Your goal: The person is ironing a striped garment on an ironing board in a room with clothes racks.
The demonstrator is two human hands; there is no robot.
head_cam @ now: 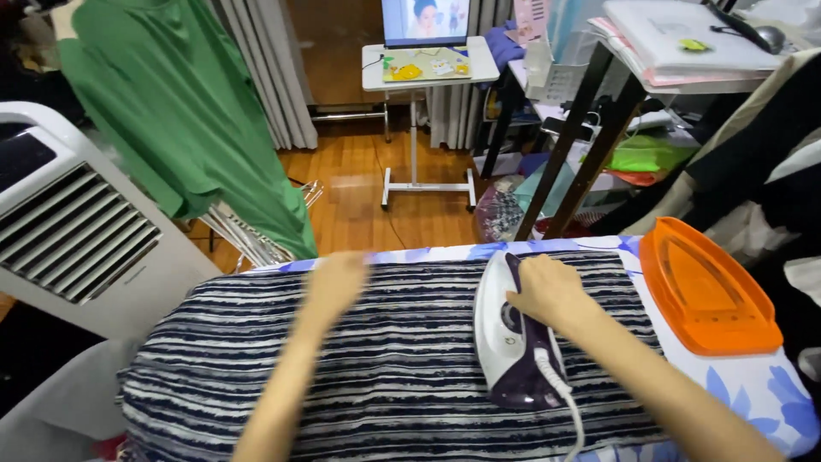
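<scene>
steam iron: gripped at the handle by the right hand, soleplate flat on the striped garment. left hand: blurred, seemingly spread open to hold the cloth taut.

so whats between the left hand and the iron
Only the striped garment, spread flat on the ironing board; nothing lies on that stretch between left hand and iron, head view.

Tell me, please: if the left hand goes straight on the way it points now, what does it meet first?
Probably the far edge of the ironing board. The left hand, blurred, points away over the striped garment; depth is unclear.
</scene>
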